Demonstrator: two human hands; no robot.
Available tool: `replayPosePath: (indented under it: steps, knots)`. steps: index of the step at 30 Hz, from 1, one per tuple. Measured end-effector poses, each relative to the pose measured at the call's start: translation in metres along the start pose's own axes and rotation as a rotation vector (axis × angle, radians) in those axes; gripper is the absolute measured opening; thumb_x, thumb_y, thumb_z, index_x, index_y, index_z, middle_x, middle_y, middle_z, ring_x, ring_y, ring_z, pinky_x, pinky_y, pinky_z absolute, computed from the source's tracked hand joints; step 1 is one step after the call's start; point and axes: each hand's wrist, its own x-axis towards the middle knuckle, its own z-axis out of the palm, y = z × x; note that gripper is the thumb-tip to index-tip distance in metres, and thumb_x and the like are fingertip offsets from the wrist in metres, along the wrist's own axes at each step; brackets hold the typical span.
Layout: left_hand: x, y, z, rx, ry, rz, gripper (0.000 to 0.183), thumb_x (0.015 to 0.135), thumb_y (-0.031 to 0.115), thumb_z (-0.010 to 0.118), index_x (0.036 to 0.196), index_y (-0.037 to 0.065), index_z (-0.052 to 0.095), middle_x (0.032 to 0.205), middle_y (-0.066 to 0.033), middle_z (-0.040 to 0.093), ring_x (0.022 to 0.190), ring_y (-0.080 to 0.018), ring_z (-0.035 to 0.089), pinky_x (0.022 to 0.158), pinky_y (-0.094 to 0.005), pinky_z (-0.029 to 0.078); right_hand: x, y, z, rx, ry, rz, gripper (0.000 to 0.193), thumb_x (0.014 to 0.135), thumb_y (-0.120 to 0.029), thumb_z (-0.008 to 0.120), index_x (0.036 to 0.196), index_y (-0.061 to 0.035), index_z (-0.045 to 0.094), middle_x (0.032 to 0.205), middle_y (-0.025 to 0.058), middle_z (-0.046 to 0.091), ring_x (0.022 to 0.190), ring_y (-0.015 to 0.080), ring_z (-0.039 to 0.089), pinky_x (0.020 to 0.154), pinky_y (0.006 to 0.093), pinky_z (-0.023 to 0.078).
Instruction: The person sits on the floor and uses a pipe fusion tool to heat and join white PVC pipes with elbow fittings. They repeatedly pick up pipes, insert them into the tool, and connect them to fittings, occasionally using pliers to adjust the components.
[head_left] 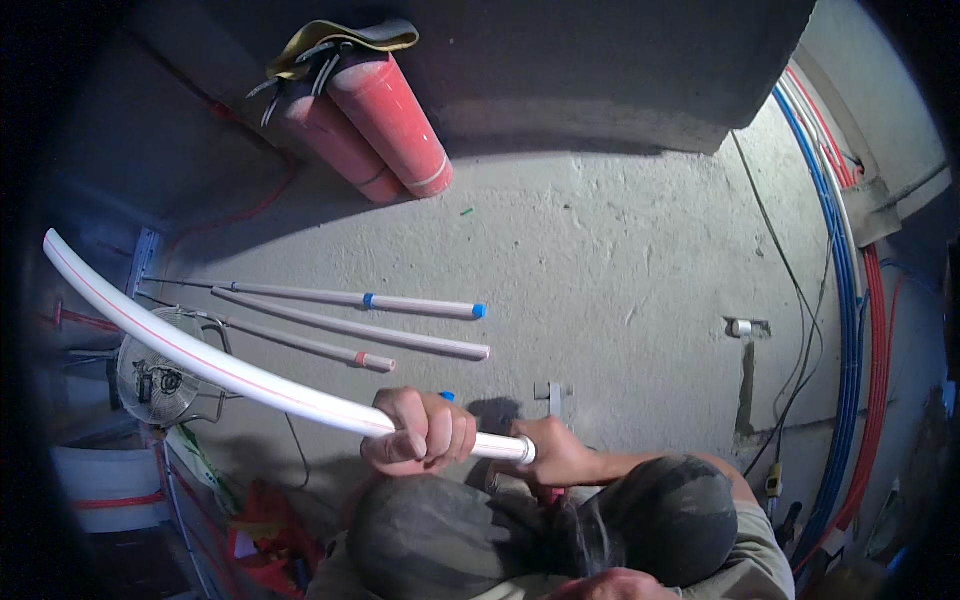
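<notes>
A long white plastic pipe [215, 370] with a thin red stripe runs from the far left to the middle, above my knees. My left hand [420, 432] is closed in a fist around it near its right end. Beyond that fist, a white ring-like collar [526, 450] shows at the pipe's end. My right hand [562, 452] is closed at this end, its thumb against the collar; its other fingers are mostly hidden. Behind my hands, a small grey fitting [553, 391] lies on the floor, with a pale strip next to it.
Several pipes [400, 338], some with blue or red bands, lie on the concrete floor [600, 260]. Two red cylinders [390, 120] stand by the far wall. A round metal fan [160, 375] is at the left. Blue conduits [848, 340] and red conduits [880, 350] run along the right.
</notes>
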Motion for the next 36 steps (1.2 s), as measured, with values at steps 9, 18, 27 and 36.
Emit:
replayPosePath:
  steps: [9,18,27,36]
  knots:
    - [-0.001,-0.009,-0.009,-0.030,-0.008,-0.025,0.017,0.105,0.021,0.059,0.097,0.007,0.058,0.071,-0.0050,0.056,0.056,-0.0167,0.053,0.061,-0.0341,0.046,-0.005,0.008,0.000,0.030,-0.018,0.043,0.035,0.079,-0.024,0.091,0.089,-0.0024,0.065,0.079,0.0171,0.070,0.072,0.0319,0.073,0.065,0.0394,0.056]
    - [0.032,-0.033,-0.019,0.038,0.170,-0.236,0.038,0.113,0.038,0.043,0.084,0.013,0.046,0.062,0.0022,0.043,0.047,-0.0116,0.042,0.051,-0.0302,0.043,-0.017,-0.023,-0.011,0.220,0.061,0.443,0.042,0.080,-0.031,0.092,0.087,0.0012,0.065,0.075,0.0152,0.066,0.069,0.0197,0.064,0.064,0.0390,0.052]
    - [0.023,-0.028,-0.001,0.086,0.150,-0.200,0.032,0.111,0.031,0.048,0.085,0.013,0.045,0.063,0.0012,0.044,0.049,-0.0121,0.043,0.052,-0.0302,0.043,-0.018,-0.015,-0.011,0.194,0.070,0.297,0.027,0.080,-0.018,0.085,0.085,0.0001,0.067,0.076,0.0156,0.068,0.070,0.0248,0.068,0.067,0.0390,0.054]
    - [0.032,-0.022,-0.006,0.095,0.214,-0.235,0.034,0.112,0.033,0.046,0.084,0.013,0.045,0.063,0.0016,0.044,0.049,-0.0108,0.043,0.052,-0.0298,0.042,-0.011,-0.023,-0.010,0.166,0.064,0.332,0.030,0.080,-0.023,0.087,0.085,-0.0003,0.067,0.076,0.0141,0.069,0.069,0.0223,0.067,0.066,0.0388,0.053]
